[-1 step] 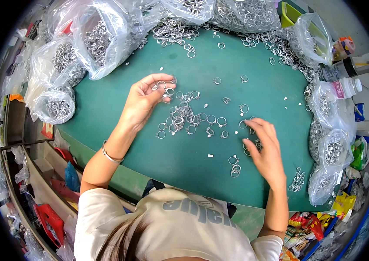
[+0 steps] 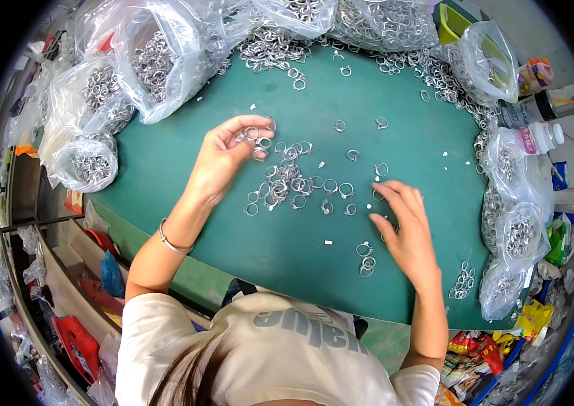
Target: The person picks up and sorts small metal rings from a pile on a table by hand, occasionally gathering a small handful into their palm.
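My left hand [image 2: 222, 159] is closed around several silver-coloured metal rings [image 2: 263, 143], their hoops showing between thumb and fingers. Just beyond its fingertips lies a loose pile of similar rings [image 2: 287, 183] on the green tabletop [image 2: 287, 260]. Off to the right, my right hand [image 2: 408, 230] is low over the table, thumb and fingers apart. Parts of rings show beneath its fingertips; the hand covers the rest. A single ring [image 2: 381, 169] lies just beyond it, and two touching rings [image 2: 366, 258] are on its near left side.
Clear plastic bags of rings [image 2: 155, 68] crowd the left and back edges, with smaller bags [image 2: 520, 233] along the right. Loose rings [image 2: 270, 51] heap along the back. A small cluster of rings [image 2: 463, 281] lies at the near right. A white-capped bottle [image 2: 540, 137] stands beyond.
My right hand has shifted slightly left, and its fingers cover more of the rings beneath. My left hand keeps its hold on the rings in the same place.
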Available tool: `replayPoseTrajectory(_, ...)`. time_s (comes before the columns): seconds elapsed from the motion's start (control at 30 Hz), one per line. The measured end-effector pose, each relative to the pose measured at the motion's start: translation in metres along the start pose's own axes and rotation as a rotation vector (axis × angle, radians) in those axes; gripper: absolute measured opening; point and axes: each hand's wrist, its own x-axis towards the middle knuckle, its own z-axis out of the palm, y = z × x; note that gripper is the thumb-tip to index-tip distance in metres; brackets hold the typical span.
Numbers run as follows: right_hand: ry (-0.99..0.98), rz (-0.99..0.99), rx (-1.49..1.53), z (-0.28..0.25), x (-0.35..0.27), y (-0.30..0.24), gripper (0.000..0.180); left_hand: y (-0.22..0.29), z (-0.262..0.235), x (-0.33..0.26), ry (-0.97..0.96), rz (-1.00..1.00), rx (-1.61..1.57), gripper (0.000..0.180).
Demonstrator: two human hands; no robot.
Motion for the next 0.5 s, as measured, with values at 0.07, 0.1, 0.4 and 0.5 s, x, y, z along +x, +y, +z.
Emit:
replayPoseTrajectory(0.07, -0.019, -0.089, -0.065, 0.015, 0.016, -0.007, 0.038, -0.001, 0.0, -0.003, -0.063, 0.067, 0.106, 0.036)
replayPoseTrajectory(0.1, -0.028, -0.132, -0.097, 0.02, 0.021, -0.007, 0.037, -0.003, 0.0, -0.004, -0.096, 0.099, 0.16, 0.039)
replayPoseTrajectory(0.4, 0.013, -0.088, -0.101, 0.017, 0.01, -0.01, 0.016, 0.005, 0.02, -0.039, -0.177, 0.502, 1.23, 0.048)
replayPoseTrajectory(0.5, -0.047, -0.163, -0.093, 0.029, 0.02, -0.019, 0.017, -0.007, 0.034, -0.038, -0.264, 0.576, 1.351, 0.042)
